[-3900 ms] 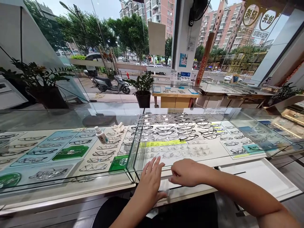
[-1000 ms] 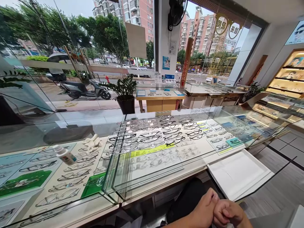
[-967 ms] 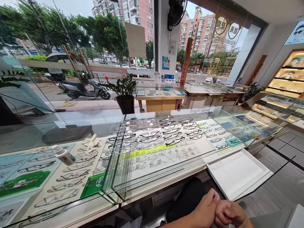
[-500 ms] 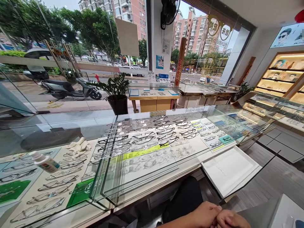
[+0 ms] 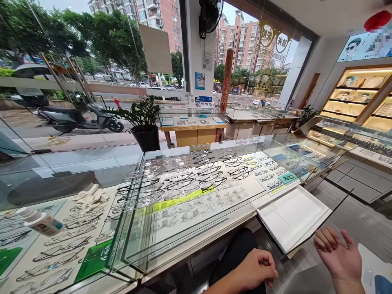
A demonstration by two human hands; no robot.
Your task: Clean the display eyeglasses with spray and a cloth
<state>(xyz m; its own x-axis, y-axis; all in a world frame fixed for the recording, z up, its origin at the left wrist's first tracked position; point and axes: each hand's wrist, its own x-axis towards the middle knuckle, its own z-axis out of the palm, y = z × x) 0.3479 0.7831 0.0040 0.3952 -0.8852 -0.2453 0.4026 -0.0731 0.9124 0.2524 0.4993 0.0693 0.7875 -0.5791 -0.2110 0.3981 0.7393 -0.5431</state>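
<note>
My left hand (image 5: 255, 267) is at the bottom, above my dark-trousered knee (image 5: 234, 255). Its fingers are curled into a loose fist, and nothing shows in them. Farther right, my right hand (image 5: 339, 254) is raised with the palm turned up, thumb apart and fingers half bent, holding nothing. The two hands are apart. Nearest to them is a pulled-out white drawer (image 5: 292, 218) under the counter. Left of it stands a glass display case (image 5: 171, 241) with rows of eyeglasses (image 5: 180, 179) on and inside it.
A white spray bottle (image 5: 41, 220) and a crumpled pale cloth (image 5: 92, 195) lie on the glass at left. Green cards (image 5: 94, 259) are beneath. Beyond are a potted plant (image 5: 143, 122), another display counter (image 5: 196, 134) and lit shelves (image 5: 355, 96). A white surface (image 5: 369, 261) is at lower right.
My hands were together at the bottom; now they have separated. The right one has risen and moved right, its palm turned up. The view has shifted slightly to the right.
</note>
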